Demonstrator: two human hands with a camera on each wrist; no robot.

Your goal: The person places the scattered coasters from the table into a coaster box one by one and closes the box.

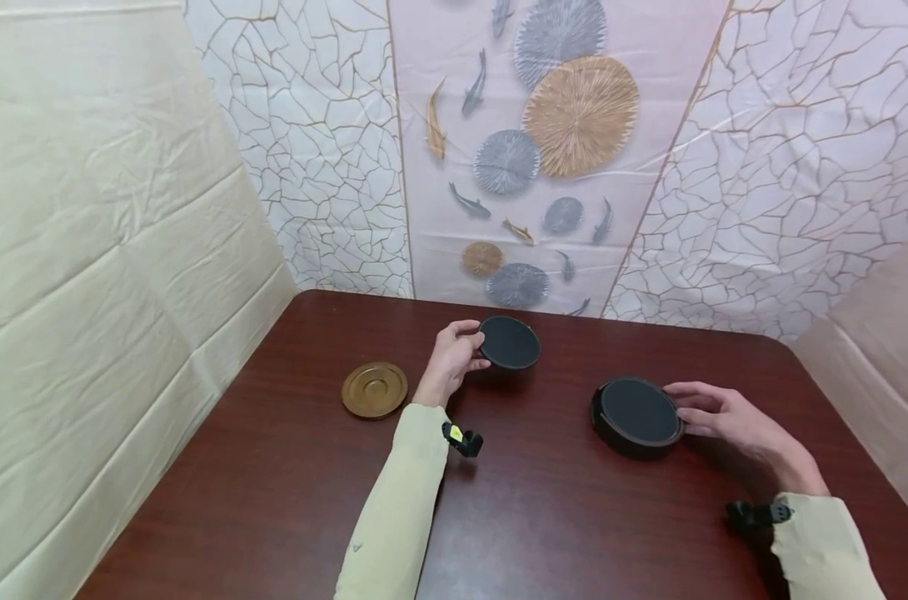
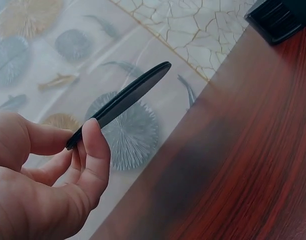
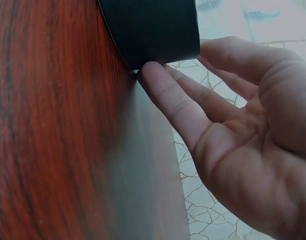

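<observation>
My left hand [image 1: 450, 360] pinches a thin black round coaster [image 1: 510, 342] by its edge, over the far middle of the table. In the left wrist view the coaster [image 2: 128, 97] is tilted and seen nearly edge-on, thumb on one face and fingers on the other. To the right, a black round coaster holder [image 1: 625, 442] sits on the table with a dark disc face [image 1: 641, 410] showing inside its rim. My right hand [image 1: 746, 429] grips the holder's right side. The right wrist view shows fingertips [image 3: 155, 75] low at the holder wall [image 3: 153, 30].
A brown round coaster [image 1: 375, 390] with ringed grooves lies flat on the dark red wooden table [image 1: 529, 517], left of my left hand. Behind the table hangs a patterned cloth [image 1: 334, 167], and a pale cloth wall [image 1: 124, 275] stands along the left side.
</observation>
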